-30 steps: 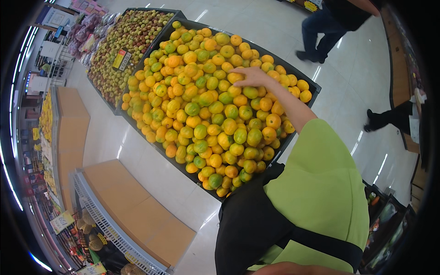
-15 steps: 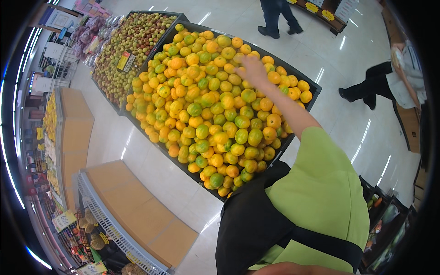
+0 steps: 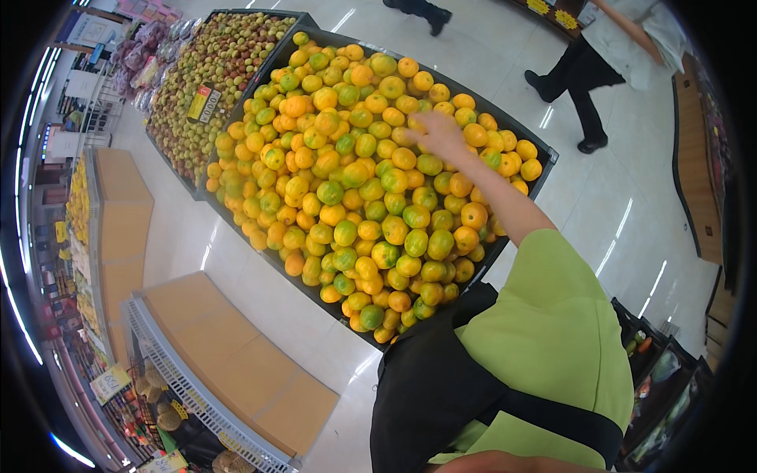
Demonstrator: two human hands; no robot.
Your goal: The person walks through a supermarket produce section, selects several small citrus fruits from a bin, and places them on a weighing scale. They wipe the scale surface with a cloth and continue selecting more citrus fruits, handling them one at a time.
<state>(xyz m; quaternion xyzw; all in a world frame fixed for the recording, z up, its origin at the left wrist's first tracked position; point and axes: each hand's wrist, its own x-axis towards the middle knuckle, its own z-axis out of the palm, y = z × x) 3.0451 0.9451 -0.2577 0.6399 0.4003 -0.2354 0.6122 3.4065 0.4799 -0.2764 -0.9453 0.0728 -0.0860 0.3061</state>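
A black display bin (image 3: 505, 123) stands on the glossy pale floor (image 3: 489, 55). Inside the bin, orange, yellow and green citrus fruits (image 3: 373, 188) lie heaped, close to its rim.

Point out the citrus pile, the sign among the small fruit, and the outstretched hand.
Citrus pile (image 3: 330, 192): head view, surface near its middle.
Sign (image 3: 203, 104): head view, middle of its face.
Outstretched hand (image 3: 440, 135): head view, its back.

Short-sleeved lime-green fabric top (image 3: 544, 323). Plain black cloth apron (image 3: 430, 386) over it; broad flat black strap (image 3: 561, 418) crossing the green.
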